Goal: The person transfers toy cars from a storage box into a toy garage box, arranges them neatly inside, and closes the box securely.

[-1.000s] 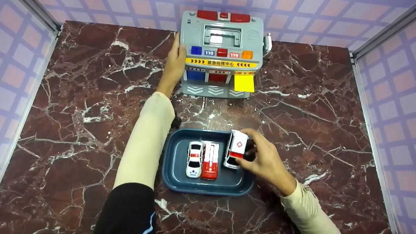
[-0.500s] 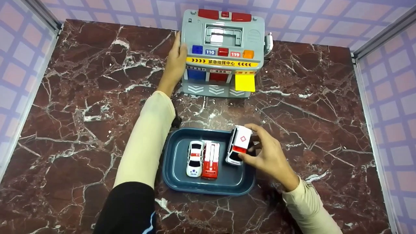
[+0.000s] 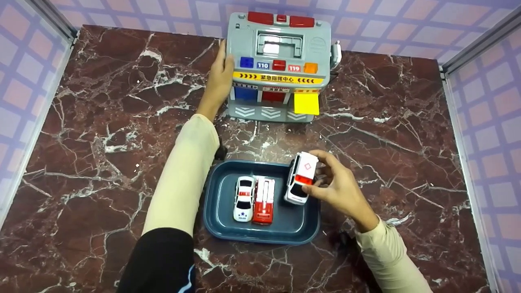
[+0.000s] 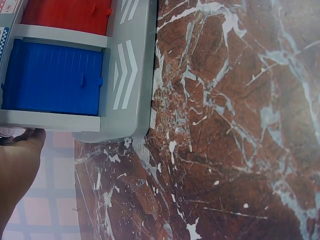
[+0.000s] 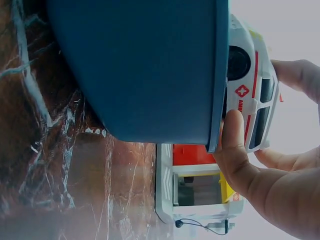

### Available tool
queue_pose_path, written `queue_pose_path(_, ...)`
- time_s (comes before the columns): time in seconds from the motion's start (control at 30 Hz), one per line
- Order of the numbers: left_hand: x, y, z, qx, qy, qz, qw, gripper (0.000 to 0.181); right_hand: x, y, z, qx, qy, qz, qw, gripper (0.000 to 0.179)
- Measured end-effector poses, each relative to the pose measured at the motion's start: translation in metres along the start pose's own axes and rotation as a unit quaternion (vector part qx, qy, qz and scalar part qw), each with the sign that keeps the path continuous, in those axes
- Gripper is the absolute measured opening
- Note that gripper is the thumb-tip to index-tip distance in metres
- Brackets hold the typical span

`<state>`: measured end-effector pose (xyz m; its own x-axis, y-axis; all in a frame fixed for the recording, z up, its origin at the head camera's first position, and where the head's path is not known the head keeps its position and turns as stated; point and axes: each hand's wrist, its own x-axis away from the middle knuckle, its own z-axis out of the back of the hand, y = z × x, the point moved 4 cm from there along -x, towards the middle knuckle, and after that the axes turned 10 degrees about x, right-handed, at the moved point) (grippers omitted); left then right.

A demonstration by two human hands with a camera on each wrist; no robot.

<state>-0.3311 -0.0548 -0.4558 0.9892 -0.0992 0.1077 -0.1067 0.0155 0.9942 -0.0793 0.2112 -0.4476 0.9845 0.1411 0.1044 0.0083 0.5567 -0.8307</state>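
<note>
My right hand (image 3: 340,191) holds a white toy ambulance (image 3: 301,179) with a red cross on its roof, fingers and thumb around its body. The ambulance is raised at the right end of a dark blue tray (image 3: 260,238). In the right wrist view, the ambulance (image 5: 247,95) shows just above the tray's rim. A toy police car (image 3: 243,199) and a red and white toy fire truck (image 3: 263,201) lie side by side in the tray. My left hand (image 3: 220,77) rests against the left side of a grey toy rescue station (image 3: 244,44), its visible fingers extended.
The station's front has a blue door (image 4: 52,77), a red door (image 3: 273,96) and a raised yellow flap (image 3: 306,104). A small white handset (image 3: 336,55) hangs on its right side. Checked walls (image 3: 484,106) border the marbled surface (image 3: 122,134).
My right hand has lifted the ambulance up and moved it slightly right and toward the station. My left hand stays at the station's side.
</note>
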Motion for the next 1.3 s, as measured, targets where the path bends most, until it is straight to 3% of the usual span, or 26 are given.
queue_pose_path(0.17, 0.001, 0.0, 0.0, -0.011, 0.004, -0.006, 0.9999, 0.059, -0.005, 0.003, 0.002, -0.046, -0.004, -0.017, 0.9988, 0.074)
queue_pose_path(0.6, 0.002, 0.0, 0.0, 0.007, 0.005, -0.012, 0.9999, 0.059, -0.014, 0.009, 0.007, -0.088, -0.007, -0.041, 0.9953, 0.07)
queue_pose_path(0.93, 0.0, -0.001, 0.0, 0.019, 0.005, -0.009, 0.9998, 0.059, -0.02, 0.018, 0.01, -0.151, 0.001, -0.073, 0.9859, 0.066)
queue_pose_path(1.17, -0.001, -0.001, 0.0, -0.023, 0.005, -0.014, 0.9996, 0.059, -0.026, 0.021, 0.012, -0.162, -0.004, -0.094, 0.9824, 0.064)
queue_pose_path(1.3, 0.0, -0.002, 0.0, -0.013, 0.006, -0.007, 0.9999, 0.059, -0.029, 0.025, 0.014, -0.167, -0.002, -0.097, 0.9811, 0.062)
